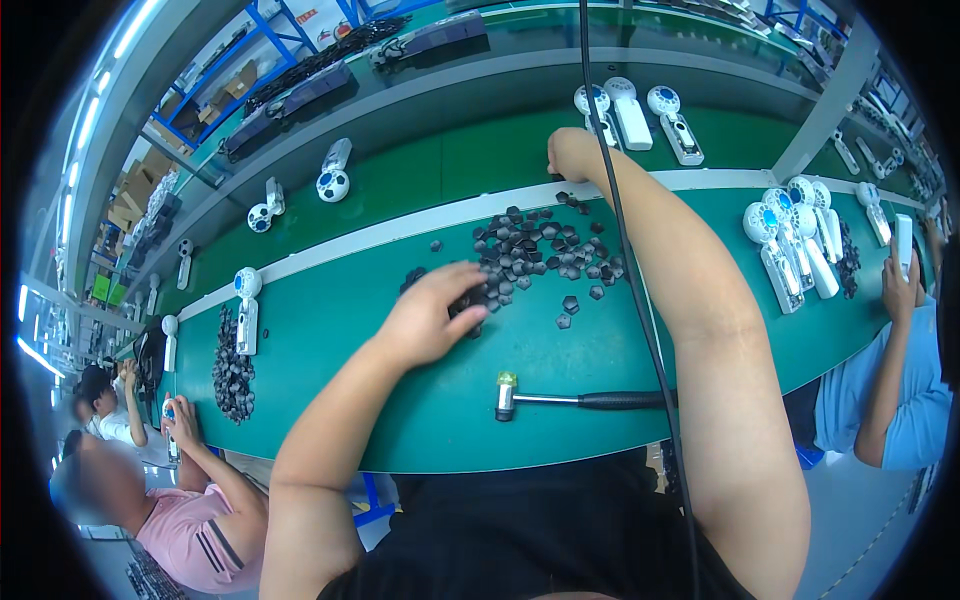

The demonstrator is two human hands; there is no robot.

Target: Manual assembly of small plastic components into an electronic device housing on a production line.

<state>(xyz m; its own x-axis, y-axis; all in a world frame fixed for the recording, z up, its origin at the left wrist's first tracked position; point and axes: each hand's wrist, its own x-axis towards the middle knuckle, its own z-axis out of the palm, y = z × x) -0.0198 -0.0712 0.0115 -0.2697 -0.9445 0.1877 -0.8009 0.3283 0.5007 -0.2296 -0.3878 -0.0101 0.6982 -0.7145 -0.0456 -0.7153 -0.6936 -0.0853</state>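
My left hand (pixel 430 315) lies at the near left side of a loose pile of black pentagon-shaped pieces (pixel 520 245). Its thumb is spread from its fingers, which touch the pieces. Farther off, my right hand (pixel 577 155) reaches past the pale strip at the back of the table, fingers curled in. Whatever it may hold is hidden. Just beyond it stand white handheld devices with round patterned heads (pixel 628 115). Close to the table's front edge lies a hammer (pixel 570 400), its black handle pointing right.
A black cable (pixel 625 230) hangs down across my right arm. More white devices (pixel 790 235) and black pieces (pixel 850 260) are at the right; another heap (pixel 234 370) lies left. A green belt (pixel 430 165) runs behind the table (pixel 420 425). Co-workers sit on both sides.
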